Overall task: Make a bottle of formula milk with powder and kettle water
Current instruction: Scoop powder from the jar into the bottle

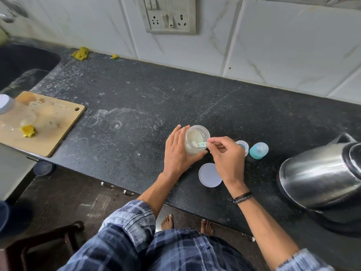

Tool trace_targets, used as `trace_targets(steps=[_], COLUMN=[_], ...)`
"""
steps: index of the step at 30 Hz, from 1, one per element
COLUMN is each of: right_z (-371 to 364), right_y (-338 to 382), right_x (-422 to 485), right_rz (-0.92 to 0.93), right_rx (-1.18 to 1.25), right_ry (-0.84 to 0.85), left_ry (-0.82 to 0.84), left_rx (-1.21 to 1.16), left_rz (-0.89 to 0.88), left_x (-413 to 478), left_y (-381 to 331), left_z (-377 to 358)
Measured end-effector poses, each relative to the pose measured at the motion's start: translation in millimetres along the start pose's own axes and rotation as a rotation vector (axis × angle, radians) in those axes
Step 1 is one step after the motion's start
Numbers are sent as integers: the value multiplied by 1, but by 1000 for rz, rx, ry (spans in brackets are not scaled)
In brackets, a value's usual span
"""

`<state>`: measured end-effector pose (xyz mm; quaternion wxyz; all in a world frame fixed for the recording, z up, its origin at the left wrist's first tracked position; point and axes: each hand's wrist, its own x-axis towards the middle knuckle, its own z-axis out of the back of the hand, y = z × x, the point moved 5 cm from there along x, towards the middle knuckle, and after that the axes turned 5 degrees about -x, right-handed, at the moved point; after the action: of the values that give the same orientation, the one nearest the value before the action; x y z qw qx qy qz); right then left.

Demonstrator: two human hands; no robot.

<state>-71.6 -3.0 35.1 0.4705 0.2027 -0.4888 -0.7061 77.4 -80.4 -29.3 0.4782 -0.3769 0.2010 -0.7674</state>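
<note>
Scooping powder from a jar at a black counter.

The steel kettle (316, 178) stands at the right edge, its contents out of sight. The left hand (175, 153) wraps its fingers and thumb round a clear jar (195, 139) of pale powder, tilted towards the person. The right hand (226, 155) pinches the handle of a pale scoop (201, 144) whose bowl sits inside the jar. The jar's round lid (209, 176) lies flat just below the hands. Right of the jar is the bottle (245, 146), half hidden by the right hand, contents not visible, with a teal cap (258, 150) beside it. The counter (136, 106) is speckled and smeared white. At its left end lie a wooden board (48, 124) and a dark sink (19, 63). Behind is a marbled tile wall (283, 45) with a socket (169, 18).
</note>
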Motion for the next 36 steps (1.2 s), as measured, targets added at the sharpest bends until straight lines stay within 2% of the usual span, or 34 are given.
trace_targets(steps=[4,13,20,26,33,36], right_z=[1,0,0,1,-2,-4], right_y=[1,-8,-7,-8,1,0], right_x=[-2,-3,-7,-7,-13,-13], right_rz=[21,-122,-115,-203,-55,-87], right_rx=[8,157,162,238,85,103], right_ry=[-27,-60,-89,-97,-77,-60], left_ry=[-2,-14,-7,-18,-26,-24], left_rx=[-6,9,11,12,12,10], left_rz=[-7,-19,-26,-44,-48,-40], left_x=[0,0,1,0,0,0], left_y=[0,3,4,5,4,4], left_z=[0,-3,-4,-4,-4,-4])
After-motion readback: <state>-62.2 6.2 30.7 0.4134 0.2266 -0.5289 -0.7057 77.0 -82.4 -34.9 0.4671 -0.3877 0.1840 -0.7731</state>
